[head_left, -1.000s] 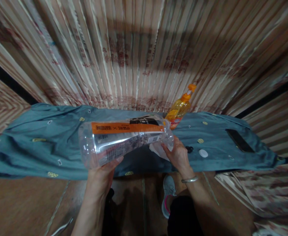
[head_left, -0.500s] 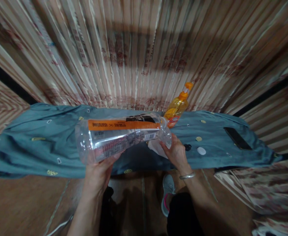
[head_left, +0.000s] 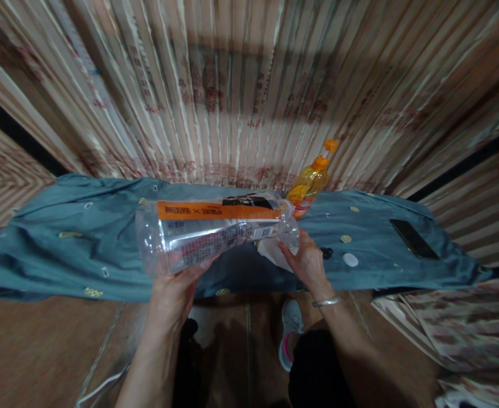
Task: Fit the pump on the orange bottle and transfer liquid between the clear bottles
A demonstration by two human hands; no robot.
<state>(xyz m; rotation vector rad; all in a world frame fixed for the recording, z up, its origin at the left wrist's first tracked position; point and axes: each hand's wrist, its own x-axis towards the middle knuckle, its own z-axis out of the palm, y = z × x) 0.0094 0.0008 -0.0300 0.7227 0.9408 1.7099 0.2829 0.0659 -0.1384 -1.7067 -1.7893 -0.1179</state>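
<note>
Left hand and right hand grasp opposite ends of the clear bottle, sideways between them.

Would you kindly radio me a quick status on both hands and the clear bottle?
Left hand gripping clear bottle near left end; right hand at right end. Held sideways, above the cloth. Pump bottle just beyond right end.

**Room left, blocked centre**

We could pass over the blue cloth at frame left. The clear bottle bars the centre, the pump bottle its upper right. In this dimness we can't judge clearance beneath.
</note>
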